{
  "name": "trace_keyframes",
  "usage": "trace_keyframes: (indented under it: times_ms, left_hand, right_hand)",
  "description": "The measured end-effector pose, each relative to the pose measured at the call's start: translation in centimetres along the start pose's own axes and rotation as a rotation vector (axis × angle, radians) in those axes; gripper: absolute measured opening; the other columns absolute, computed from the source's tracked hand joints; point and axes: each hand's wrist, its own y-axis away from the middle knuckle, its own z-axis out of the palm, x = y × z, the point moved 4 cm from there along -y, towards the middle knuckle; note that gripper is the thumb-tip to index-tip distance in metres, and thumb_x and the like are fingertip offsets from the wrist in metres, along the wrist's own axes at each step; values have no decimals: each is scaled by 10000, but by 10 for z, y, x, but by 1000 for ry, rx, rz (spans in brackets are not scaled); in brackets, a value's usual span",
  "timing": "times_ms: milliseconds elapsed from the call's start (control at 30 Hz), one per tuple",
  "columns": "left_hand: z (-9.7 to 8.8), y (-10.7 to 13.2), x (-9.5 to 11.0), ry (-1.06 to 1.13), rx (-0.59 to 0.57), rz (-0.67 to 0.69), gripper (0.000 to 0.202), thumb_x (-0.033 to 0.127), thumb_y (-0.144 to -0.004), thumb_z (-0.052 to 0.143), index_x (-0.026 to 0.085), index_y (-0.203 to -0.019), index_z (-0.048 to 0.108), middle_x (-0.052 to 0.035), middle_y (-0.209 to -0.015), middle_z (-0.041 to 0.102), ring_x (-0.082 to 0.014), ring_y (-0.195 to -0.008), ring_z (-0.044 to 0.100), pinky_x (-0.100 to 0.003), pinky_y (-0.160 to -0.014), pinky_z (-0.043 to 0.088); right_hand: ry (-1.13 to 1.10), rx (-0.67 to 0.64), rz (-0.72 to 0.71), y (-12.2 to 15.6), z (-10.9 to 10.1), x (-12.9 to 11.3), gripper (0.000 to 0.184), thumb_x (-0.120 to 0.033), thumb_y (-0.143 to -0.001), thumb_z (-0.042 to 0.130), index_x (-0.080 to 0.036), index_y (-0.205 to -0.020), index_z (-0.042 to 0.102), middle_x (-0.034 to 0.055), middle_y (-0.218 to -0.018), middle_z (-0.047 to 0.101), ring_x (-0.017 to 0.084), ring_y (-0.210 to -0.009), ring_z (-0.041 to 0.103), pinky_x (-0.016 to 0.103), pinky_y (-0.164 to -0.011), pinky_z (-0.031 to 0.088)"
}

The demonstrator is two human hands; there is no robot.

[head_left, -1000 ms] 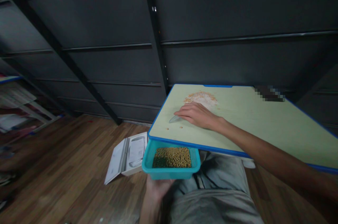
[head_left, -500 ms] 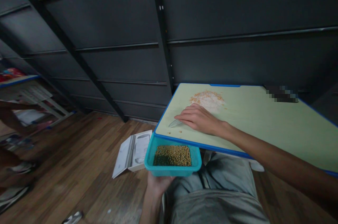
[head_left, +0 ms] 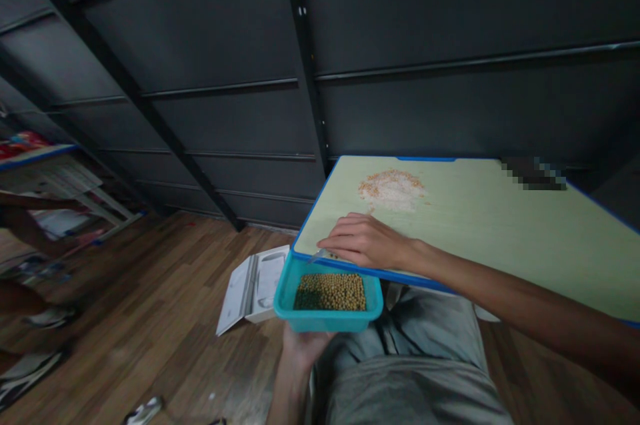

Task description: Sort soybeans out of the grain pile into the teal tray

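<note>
My left hand (head_left: 306, 343) supports a teal plastic tub (head_left: 325, 323) from below, its fingers mostly hidden beneath. Inside the tub lie round tan beans (head_left: 333, 293), with a darker green patch at the left. The tub's back rim sits under the table's front left edge. My right hand (head_left: 361, 238) rests low over the table near that edge, fingers together on a thin see-through piece (head_left: 318, 255) whose tip reaches the blue edging. A few beans show by the fingers. Farther back on the table, a pile of pale and orange grains (head_left: 393, 189) is spread out.
The pale green table (head_left: 480, 225) has blue edging. A pixelated dark object (head_left: 533, 174) lies at its back right. An open white box (head_left: 256, 285) stands on the wooden floor. At the left are another person's legs and feet (head_left: 37, 318) and a second table (head_left: 37, 157).
My right hand has moved toward me with the clear piece, from near the grain pile to the table's front edge. The tub has stayed almost in place in my left hand.
</note>
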Motion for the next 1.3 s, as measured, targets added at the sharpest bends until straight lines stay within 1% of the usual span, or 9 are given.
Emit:
trace_keyframes:
  times_ms: [200, 433, 633, 767, 867, 1000, 1167, 1233, 1300]
  left_hand:
    - [-6, -4, -15, 49, -79, -18, 525, 322, -1043, 376, 274, -1548, 514, -129, -1374, 748, -330, -1218, 715, -634, -1164, 447]
    - [-5, -8, -42, 4, -96, -45, 452, 411, -1024, 417, 255, -1293, 744, -102, -1331, 774, -340, -1329, 652, -596, -1223, 380]
    - [13, -5, -59, -119, -43, -42, 468, 418, -1047, 375, 265, -1199, 790, -42, -1311, 786, -304, -1353, 636, -515, -1222, 367]
    - [24, -5, -64, -133, -30, -52, 426, 446, -1021, 442, 277, -1167, 804, -36, -1300, 791, -302, -1322, 662, -506, -1232, 355]
    - [30, -6, -66, -98, -9, -89, 464, 499, -1003, 458, 251, -1179, 808, -57, -1305, 787, -331, -1340, 649, -501, -1245, 352]
    - [34, -6, -65, -76, 28, -105, 485, 519, -993, 450, 248, -1181, 807, -74, -1308, 786, -350, -1443, 553, -509, -1246, 352]
    - [38, -5, -68, -51, 14, -123, 441, 513, -962, 528, 231, -1153, 808, -81, -1336, 772, -342, -1487, 500, -464, -1229, 381]
    - [37, -5, -69, -46, 8, -126, 426, 500, -968, 537, 233, -1163, 806, -70, -1343, 770, -335, -1478, 513, -452, -1230, 388]
    - [34, -5, -71, -39, 6, -126, 410, 479, -982, 529, 237, -1159, 807, -65, -1321, 781, -332, -1455, 542, -462, -1234, 390]
  right_hand:
    - [-67, 3, -19, -1, -5, -3, 319, -251, -1109, 475, -138, -1259, 732, 107, -1075, 792, 199, -967, 693, 357, -885, 549]
    - [-170, 7, 76, 2, -5, -1, 312, -251, -1083, 520, -154, -1266, 753, 122, -1085, 798, 194, -945, 728, 354, -867, 579]
    - [-197, 64, 207, 4, -14, 10, 278, -233, -1041, 571, -175, -1214, 780, 97, -1071, 810, 176, -898, 738, 322, -839, 562]
    - [-127, 35, 307, 10, -33, 25, 242, -199, -995, 593, -193, -1124, 799, 72, -1036, 812, 171, -889, 726, 310, -839, 525]
    - [-165, -63, 389, 20, -42, 36, 191, -162, -918, 633, -182, -992, 808, 32, -843, 795, 144, -718, 687, 274, -710, 492]
    - [-370, -168, 472, 29, -40, 40, 157, -161, -859, 666, -171, -959, 786, -2, -682, 750, 130, -604, 663, 248, -609, 477]
    - [-542, -250, 495, 27, -32, 29, 122, -207, -913, 647, -178, -978, 746, -21, -634, 730, 115, -501, 631, 239, -541, 471]
    - [-574, -242, 489, 25, -33, 26, 130, -234, -941, 642, -171, -990, 745, -11, -661, 742, 113, -508, 633, 239, -546, 476]
    - [-520, -162, 482, 24, -36, 31, 152, -251, -955, 647, -160, -1004, 758, 4, -682, 748, 120, -550, 642, 247, -579, 486]
